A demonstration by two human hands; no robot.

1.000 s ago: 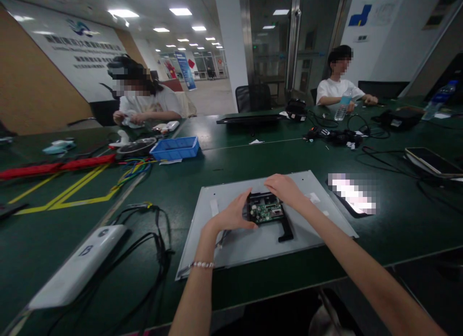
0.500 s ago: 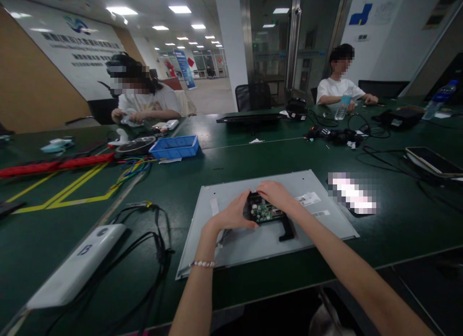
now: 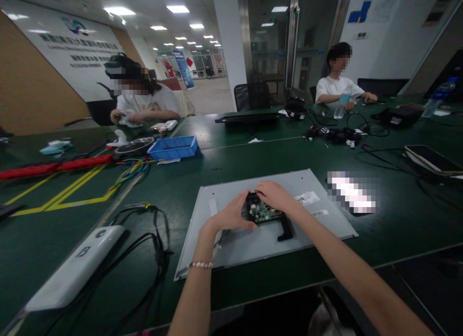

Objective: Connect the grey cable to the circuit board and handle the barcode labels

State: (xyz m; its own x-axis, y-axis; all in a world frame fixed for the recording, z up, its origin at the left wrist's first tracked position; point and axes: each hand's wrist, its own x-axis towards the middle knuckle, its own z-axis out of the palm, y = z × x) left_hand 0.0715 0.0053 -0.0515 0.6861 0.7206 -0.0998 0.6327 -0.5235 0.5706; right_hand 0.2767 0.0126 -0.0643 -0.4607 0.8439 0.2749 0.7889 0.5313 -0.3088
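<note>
A green circuit board point(image 3: 263, 211) in a black plastic frame point(image 3: 285, 230) lies on a flat grey metal panel point(image 3: 231, 256). My left hand point(image 3: 231, 213) curves round the frame's left side, its thumb at the near edge and its fingers at the far edge. My right hand point(image 3: 273, 196) grips the far edge from the right, its fingertips close to those of my left hand and partly hidden. A black arm of the frame sticks out toward me. Thin wires come out on the panel below my left hand.
A white power bank marked B point(image 3: 77, 266) with black cables point(image 3: 159, 234) lies to the left. A phone point(image 3: 350, 193) is right of the panel. Further back are a blue bin point(image 3: 173, 148), a black flat screen point(image 3: 249, 119) and a water bottle point(image 3: 342, 104). Two people sit across the table.
The view has shifted very slightly. Both hands stay on the framed circuit board, with hardly any visible movement.
</note>
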